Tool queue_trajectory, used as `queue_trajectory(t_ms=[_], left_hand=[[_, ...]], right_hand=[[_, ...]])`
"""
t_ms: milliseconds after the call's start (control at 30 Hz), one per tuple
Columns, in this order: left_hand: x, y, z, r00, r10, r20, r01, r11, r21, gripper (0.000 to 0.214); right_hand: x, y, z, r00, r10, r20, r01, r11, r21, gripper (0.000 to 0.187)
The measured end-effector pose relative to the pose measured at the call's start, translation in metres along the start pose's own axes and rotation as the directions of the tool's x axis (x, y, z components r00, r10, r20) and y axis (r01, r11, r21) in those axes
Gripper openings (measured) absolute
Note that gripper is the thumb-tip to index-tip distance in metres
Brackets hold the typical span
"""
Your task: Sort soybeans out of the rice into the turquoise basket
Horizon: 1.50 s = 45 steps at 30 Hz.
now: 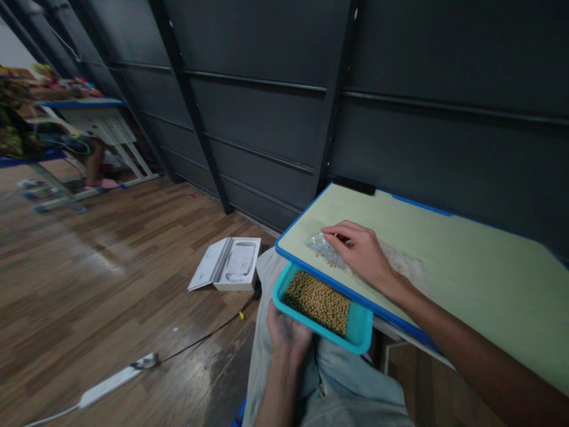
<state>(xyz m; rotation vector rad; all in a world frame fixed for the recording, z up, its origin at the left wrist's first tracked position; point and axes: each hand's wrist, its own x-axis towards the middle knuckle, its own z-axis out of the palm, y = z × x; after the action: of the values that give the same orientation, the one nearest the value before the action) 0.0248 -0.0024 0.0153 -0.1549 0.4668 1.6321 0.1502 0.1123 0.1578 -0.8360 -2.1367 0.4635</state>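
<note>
My left hand (284,335) grips the near rim of a turquoise tray (360,332) from below and holds it just under the table's left edge, over my lap. The tray holds a layer of small tan beans (317,299). My right hand (362,252) lies palm down on the pale green table (466,279), fingers together, resting on a clear plastic bag (320,243). A few loose beans (329,263) lie on the table near the blue edge, beside that hand.
A dark panelled wall (284,118) runs behind the table. On the wooden floor lie an open white box (229,264), a black cable (208,335) and a white power strip (115,379). At far left, a person's leg (93,166) shows under another blue-edged table.
</note>
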Motion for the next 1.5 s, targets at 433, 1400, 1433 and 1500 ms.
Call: queue_trajectory(t_ms=[433,1400,1433,1500], left_hand=[[0.000,0.000,0.001,1.000,-0.009,0.024,0.010,0.999,-0.034,0.032],[-0.001,0.000,0.004,0.999,0.002,0.050,-0.002,1.000,-0.010,0.033],[-0.001,-0.001,0.003,0.998,0.004,0.058,-0.004,1.000,-0.005,0.033],[0.000,-0.001,0.001,0.997,0.013,0.070,-0.013,1.000,0.001,0.031]], right_hand=[[-0.002,-0.008,0.002,0.998,-0.050,0.045,0.047,0.997,0.061,0.018],[-0.003,-0.010,0.006,0.994,-0.045,0.102,0.038,0.997,0.067,0.018],[-0.003,-0.009,0.005,0.995,-0.042,0.093,0.037,0.998,0.055,0.018],[-0.001,-0.007,0.003,0.997,-0.031,0.076,0.030,0.999,0.014,0.019]])
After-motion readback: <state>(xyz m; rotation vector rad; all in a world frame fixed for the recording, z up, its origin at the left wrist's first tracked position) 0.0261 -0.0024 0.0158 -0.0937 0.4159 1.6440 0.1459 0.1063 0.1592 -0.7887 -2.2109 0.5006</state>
